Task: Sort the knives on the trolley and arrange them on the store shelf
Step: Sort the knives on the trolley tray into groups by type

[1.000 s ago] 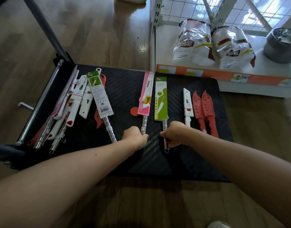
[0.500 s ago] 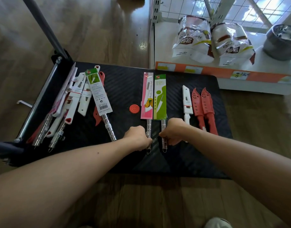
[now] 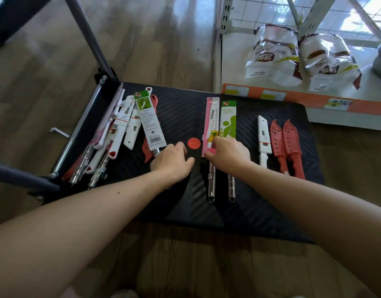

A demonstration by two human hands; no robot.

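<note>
Together, pink-carded knife [image 3: 211,123], green-carded knife [image 3: 228,119] (steel handles)

Two bare forearms are showing, with no clothing on them as far as the frame edges. They are ending in the bare left hand [image 3: 172,162] and right hand [image 3: 228,155]. A small dark mole [image 3: 118,192] is marking the left forearm.

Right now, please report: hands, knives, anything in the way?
Left hand at handle of white-carded knife, grip unclear. Right hand resting on pink-carded knife and green-carded knife, side by side. Red disc between hands.
</note>
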